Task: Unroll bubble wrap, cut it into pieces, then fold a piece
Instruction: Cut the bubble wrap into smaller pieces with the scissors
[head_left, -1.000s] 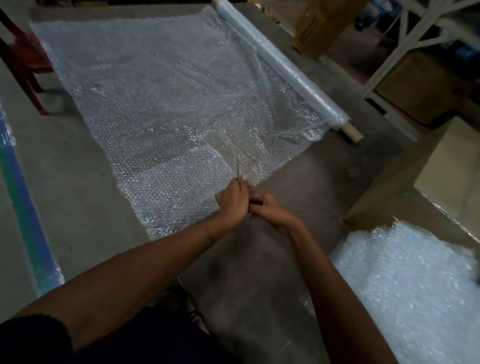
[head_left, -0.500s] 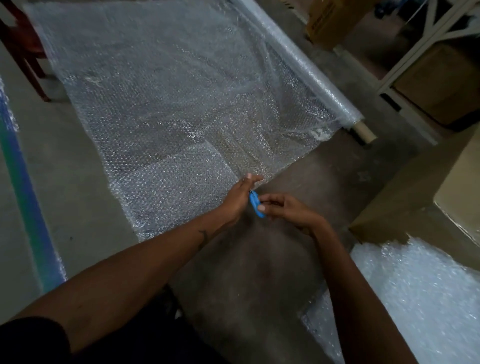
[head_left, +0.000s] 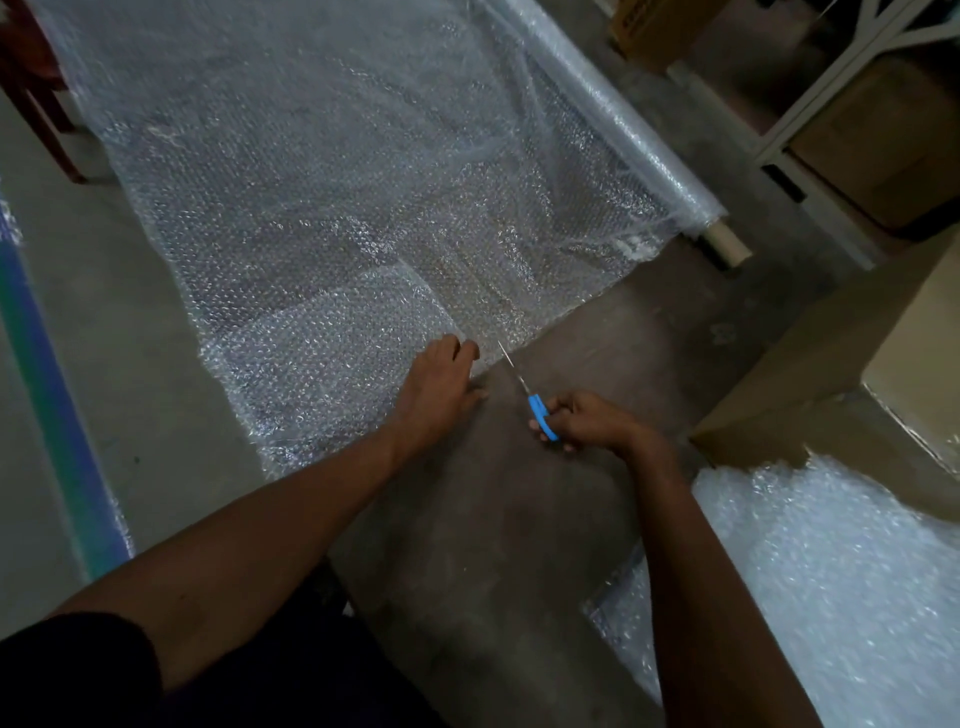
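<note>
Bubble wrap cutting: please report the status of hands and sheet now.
Left hand flat on bubble wrap edge. Right hand grips scissors, blades at the edge. Nothing in the way.

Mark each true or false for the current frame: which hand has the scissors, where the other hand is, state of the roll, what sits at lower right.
1. The right hand grips the blue-handled scissors. True.
2. The scissor blades are closed around the near edge of the clear bubble wrap sheet. False: the blades point toward that edge, but their tips look just short of it.
3. The left hand rests on the sheet's near edge. True.
4. The bubble wrap roll on its cardboard core lies at the left of the sheet. False: it lies along the right side.
5. A pile of bubble wrap lies at lower right. True.
</note>
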